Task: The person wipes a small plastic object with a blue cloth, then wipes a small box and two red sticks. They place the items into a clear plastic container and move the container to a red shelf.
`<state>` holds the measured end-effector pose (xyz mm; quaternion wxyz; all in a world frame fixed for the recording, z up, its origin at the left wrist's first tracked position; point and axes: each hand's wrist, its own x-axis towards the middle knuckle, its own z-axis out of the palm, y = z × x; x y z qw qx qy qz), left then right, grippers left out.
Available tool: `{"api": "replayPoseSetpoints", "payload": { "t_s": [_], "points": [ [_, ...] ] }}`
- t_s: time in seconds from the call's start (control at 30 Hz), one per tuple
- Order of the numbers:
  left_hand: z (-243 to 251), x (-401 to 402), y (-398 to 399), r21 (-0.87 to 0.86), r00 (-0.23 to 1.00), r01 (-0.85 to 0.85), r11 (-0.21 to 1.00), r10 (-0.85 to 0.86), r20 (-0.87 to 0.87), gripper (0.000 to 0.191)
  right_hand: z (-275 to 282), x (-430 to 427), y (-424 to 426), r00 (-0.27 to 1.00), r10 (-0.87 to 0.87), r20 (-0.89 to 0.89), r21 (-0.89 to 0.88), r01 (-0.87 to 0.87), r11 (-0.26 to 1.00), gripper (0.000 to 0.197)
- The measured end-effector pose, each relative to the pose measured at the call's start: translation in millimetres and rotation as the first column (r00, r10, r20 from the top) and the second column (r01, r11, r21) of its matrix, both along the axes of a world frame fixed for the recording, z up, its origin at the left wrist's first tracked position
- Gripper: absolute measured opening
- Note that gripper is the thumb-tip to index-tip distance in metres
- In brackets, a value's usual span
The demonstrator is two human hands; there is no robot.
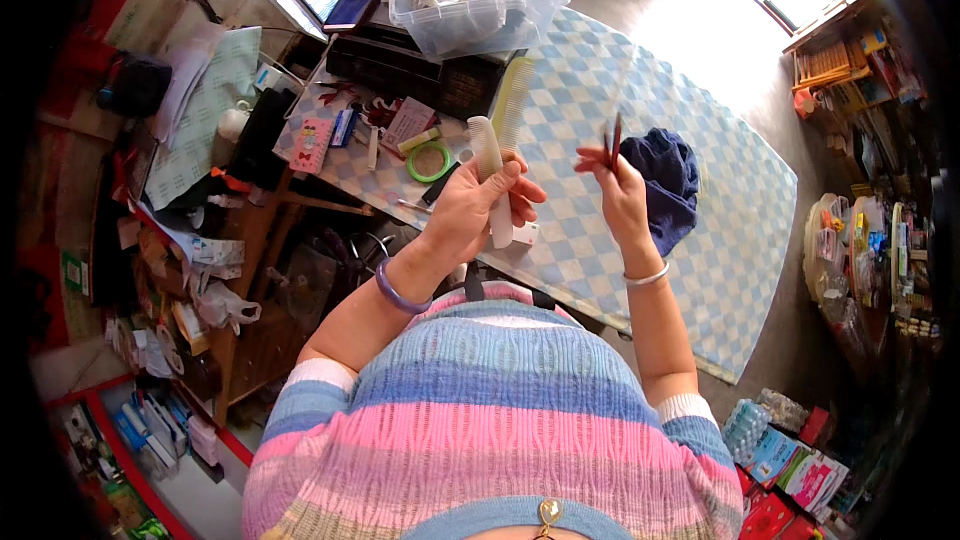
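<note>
A white plastic comb (491,165) stands between the thumb and fingers of my left hand (480,199). Just beyond it is a larger yellowish comb (512,97); I cannot tell whether my fingers also hold it or it lies on the table. My right hand (621,191) pinches a slim dark red tool (616,142), pointing up and blurred, its exact kind unclear. Beside that hand, a crumpled navy cloth (667,184) rests on the checked tablecloth (720,240). A small white box (526,234) lies close to the white comb's lower end.
A clear plastic bin (480,22) holding crumpled wrappings stands at the back. Left of my hands are a green tape roll (428,162), a pink patterned case (311,144) and a blue small box (343,127). Stocked shelves (862,255) line the right side.
</note>
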<state>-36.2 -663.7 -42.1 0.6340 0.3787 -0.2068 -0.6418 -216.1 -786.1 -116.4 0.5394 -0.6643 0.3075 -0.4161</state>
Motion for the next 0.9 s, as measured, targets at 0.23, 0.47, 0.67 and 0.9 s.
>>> {"api": "replayPoseSetpoints", "payload": {
  "t_s": [0.23,0.47,0.67,0.9],
  "points": [
    [-8.7,-11.7,10.6,0.156,0.944,0.238,0.959,-0.266,0.193,0.024,71.1,42.4,25.1,0.935,0.202,0.293,0.461,-0.323,0.827,0.02],
    [-18.6,-7.3,19.1,0.173,0.955,0.191,0.966,-0.224,0.194,0.019,72.6,45.1,37.0,0.943,0.295,0.152,0.455,-0.332,0.826,0.019],
    [-15.4,-7.3,27.0,0.161,0.925,0.283,0.946,-0.314,0.216,0.022,68.1,46.6,41.9,0.964,0.237,0.117,0.302,-0.262,0.917,0.017],
    [-22.7,4.8,26.5,-0.011,0.977,-0.009,1.0,0.012,0.212,0.053,91.1,66.8,46.0,0.916,0.288,0.28,0.387,-0.382,0.839,0.013]
  ]
}}
